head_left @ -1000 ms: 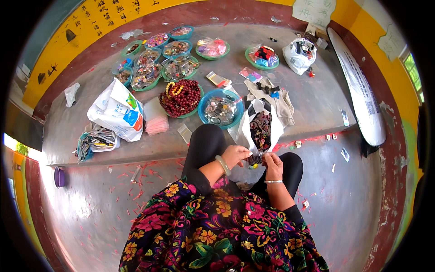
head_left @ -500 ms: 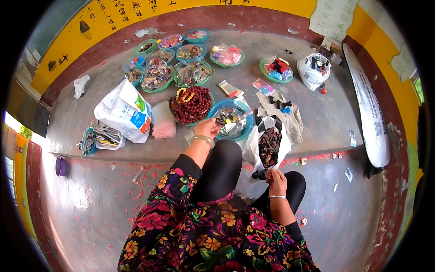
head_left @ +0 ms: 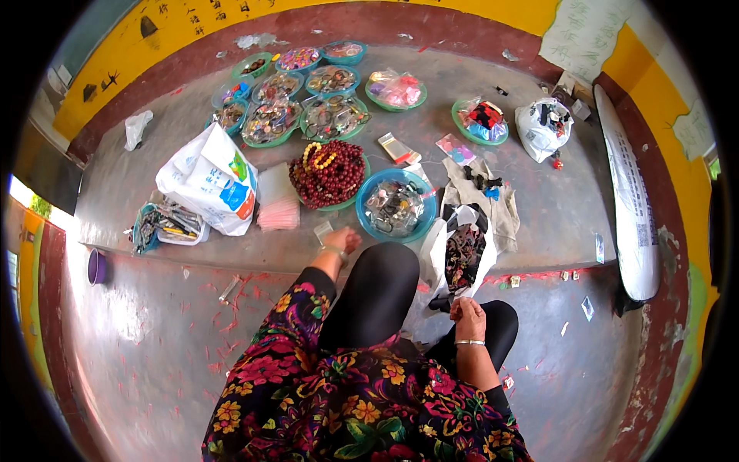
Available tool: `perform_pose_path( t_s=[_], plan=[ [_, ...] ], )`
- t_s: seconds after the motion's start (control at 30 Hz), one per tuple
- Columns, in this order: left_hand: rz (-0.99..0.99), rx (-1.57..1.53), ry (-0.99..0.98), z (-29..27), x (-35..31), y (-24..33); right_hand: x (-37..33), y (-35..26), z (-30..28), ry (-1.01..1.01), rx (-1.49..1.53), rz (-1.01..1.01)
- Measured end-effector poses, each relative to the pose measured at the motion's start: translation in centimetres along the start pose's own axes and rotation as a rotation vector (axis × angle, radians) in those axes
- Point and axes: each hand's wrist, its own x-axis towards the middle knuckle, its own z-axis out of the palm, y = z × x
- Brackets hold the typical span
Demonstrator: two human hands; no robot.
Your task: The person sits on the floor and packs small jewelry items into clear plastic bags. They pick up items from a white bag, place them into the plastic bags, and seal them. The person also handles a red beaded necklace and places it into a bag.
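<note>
My right hand [head_left: 467, 310] is closed on the near edge of a white-and-black plastic bag [head_left: 433, 258]. The bag's mouth gapes, showing a heap of small dark trinkets [head_left: 465, 254]. My left hand [head_left: 345, 239] is over the platform by my left knee, fingers curled in; whatever they hold, if anything, is hidden. Just beside it lies a small clear packet [head_left: 323, 229]. Between the left hand and the bag stands a blue basin [head_left: 362, 219] of small metallic and dark pieces in clear wrapping. Behind the left hand, dark red bead strands [head_left: 329, 181] fill a green bowl, a yellow bead string on top.
Several bowls of packaged trinkets [head_left: 333, 115] stand farther back. At left are a large white bag [head_left: 208, 181] and a tray of tools [head_left: 181, 231]. A beige cloth [head_left: 504, 212] lies right of the basin. The platform edge [head_left: 539, 275] crosses before my knees.
My left hand has drawn back from the blue basin's rim, to the left and nearer me. My right hand keeps its hold on the plastic bag. The view has shifted slightly.
</note>
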Motion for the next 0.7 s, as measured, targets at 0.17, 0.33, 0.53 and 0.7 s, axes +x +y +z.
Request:
perform_pose_path(
  t_s=[0.17, 0.33, 0.53, 0.7],
  plan=[
    [0.033, 0.025, 0.287, -11.2, -2.0, -4.3, 0.3, 0.4, 0.3, -0.014, -0.040, 0.052],
    [0.134, 0.266, 0.441, -14.4, -2.7, -5.0, 0.3, 0.8, 0.5, -0.014, -0.065, 0.063],
    [0.339, 0.990, 0.533, -9.9, -2.0, -2.7, 0.5, 1.1, 0.2, 0.002, -0.095, 0.074],
    [0.169, 1.142, 0.677, -3.7, -3.7, 1.2, 0.4, 1.0, 0.3, -0.022, -0.110, 0.100]
  ],
)
